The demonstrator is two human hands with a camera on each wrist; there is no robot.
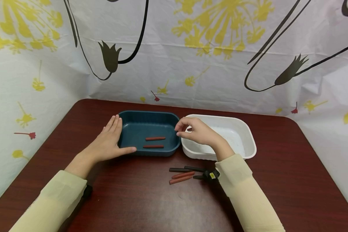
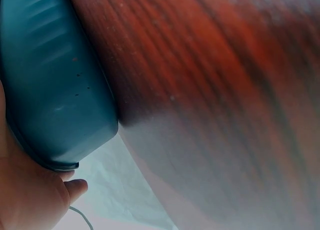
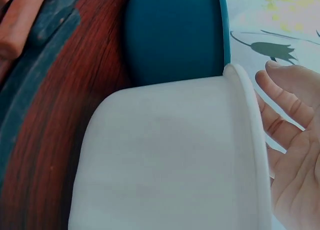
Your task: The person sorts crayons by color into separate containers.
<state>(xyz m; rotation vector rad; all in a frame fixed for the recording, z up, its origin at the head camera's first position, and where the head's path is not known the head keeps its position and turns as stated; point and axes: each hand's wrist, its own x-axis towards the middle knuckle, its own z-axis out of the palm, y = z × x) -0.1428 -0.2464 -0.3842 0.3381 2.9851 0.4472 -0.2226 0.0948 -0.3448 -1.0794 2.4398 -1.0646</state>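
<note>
My left hand rests against the left end of the dark blue tray, fingers straight along the rim and thumb at its near edge. In the left wrist view, that hand lies beside the blue tray's outer wall. Two red crayons lie inside the tray. My right hand is over the meeting rims of the two trays, thumb and fingertips pinched together. A small dark-red piece of crayon shows between them; the rest is hidden. The right wrist view shows this hand beside the white tray's rim.
The white tray stands right of the blue one. On the table in front of the trays lie loose red crayons and black crayons, close to the right wrist's camera. A patterned cloth hangs behind.
</note>
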